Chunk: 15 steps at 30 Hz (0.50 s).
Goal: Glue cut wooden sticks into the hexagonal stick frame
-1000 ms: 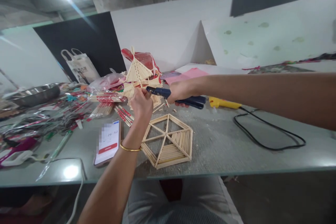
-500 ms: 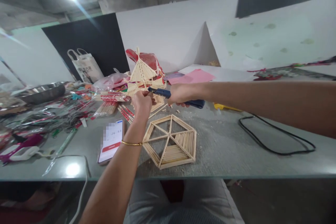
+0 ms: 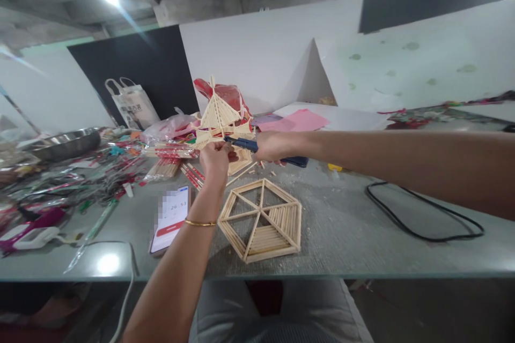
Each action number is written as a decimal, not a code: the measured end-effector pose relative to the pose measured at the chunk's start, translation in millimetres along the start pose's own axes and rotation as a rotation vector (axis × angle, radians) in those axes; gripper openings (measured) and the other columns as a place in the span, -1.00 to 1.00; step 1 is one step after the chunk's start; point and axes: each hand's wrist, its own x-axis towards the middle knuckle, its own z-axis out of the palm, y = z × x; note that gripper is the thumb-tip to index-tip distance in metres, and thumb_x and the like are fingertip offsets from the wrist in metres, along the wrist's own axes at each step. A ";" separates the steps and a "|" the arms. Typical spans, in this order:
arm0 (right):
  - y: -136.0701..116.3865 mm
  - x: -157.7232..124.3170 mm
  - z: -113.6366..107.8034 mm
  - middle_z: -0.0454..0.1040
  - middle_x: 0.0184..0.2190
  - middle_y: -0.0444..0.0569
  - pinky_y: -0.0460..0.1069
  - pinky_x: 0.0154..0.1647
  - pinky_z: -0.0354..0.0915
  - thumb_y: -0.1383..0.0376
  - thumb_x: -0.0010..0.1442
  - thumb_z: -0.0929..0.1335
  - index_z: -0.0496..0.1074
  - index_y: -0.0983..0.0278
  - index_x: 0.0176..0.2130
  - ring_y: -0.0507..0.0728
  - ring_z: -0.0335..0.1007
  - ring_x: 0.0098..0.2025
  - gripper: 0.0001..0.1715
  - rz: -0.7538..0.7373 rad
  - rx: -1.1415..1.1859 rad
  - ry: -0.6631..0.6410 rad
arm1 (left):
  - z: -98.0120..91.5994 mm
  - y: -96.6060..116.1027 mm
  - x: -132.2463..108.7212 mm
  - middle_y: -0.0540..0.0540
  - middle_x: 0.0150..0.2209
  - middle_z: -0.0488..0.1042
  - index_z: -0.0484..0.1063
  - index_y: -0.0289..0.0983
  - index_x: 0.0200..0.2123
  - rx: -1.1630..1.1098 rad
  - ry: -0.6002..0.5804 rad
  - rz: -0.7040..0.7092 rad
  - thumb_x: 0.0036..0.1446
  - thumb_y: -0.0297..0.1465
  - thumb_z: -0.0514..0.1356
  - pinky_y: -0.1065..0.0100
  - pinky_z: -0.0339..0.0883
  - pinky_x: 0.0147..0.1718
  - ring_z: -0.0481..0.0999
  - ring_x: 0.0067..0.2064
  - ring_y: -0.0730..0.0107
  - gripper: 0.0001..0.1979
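My left hand (image 3: 215, 159), a gold bangle on its wrist, is closed on the lower edge of a pointed roof model made of wooden sticks (image 3: 219, 116), which stands at the middle of the table. My right hand (image 3: 272, 146) grips a dark blue glue gun (image 3: 257, 149). The gun's nozzle points left and touches the model just above my left hand. A flat hexagon of glued sticks (image 3: 262, 220) lies on the table in front of me, below both hands.
A phone (image 3: 170, 218) with a lit screen lies left of the hexagon. Packs of sticks (image 3: 163, 168), wrappers and a metal bowl (image 3: 64, 143) crowd the left side. A black cable (image 3: 422, 221) loops on the right. Pink paper (image 3: 295, 119) and a tote bag (image 3: 131, 101) sit at the back.
Both hands have moved slightly farther away, staying together at the stick model. The yellow object behind my right hand is now mostly hidden. The view has shifted a little.
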 end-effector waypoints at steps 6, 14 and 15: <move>-5.0 2.1 -0.7 0.35 -0.63 0.04 0.02 -0.57 0.23 0.32 0.03 0.31 0.36 0.27 -0.50 0.17 0.35 -0.52 -0.90 0.047 0.035 0.015 | -3.8 1.6 -7.7 0.08 -0.63 0.38 0.31 -0.26 -0.45 0.126 0.092 0.131 -0.08 -0.38 0.14 0.37 0.35 -0.51 0.44 -0.61 0.44 -0.92; 6.6 11.7 5.1 0.35 -0.61 -0.09 -0.09 -0.59 0.09 0.28 -0.04 0.37 0.39 0.27 -0.25 0.07 0.29 -0.55 -0.73 -0.110 -0.066 0.157 | -2.4 8.4 -7.0 0.06 -0.62 0.38 0.29 -0.27 -0.44 0.092 0.086 0.113 -0.07 -0.41 0.12 0.40 0.34 -0.59 0.44 -0.63 0.43 -0.93; 9.6 14.4 6.9 0.36 -0.59 -0.11 -0.10 -0.59 0.07 0.29 -0.05 0.38 0.37 0.25 -0.18 0.06 0.28 -0.55 -0.65 -0.155 -0.074 0.180 | -1.8 8.5 -6.1 0.06 -0.61 0.39 0.29 -0.28 -0.44 0.074 0.080 0.097 -0.07 -0.42 0.12 0.39 0.35 -0.59 0.45 -0.63 0.43 -0.94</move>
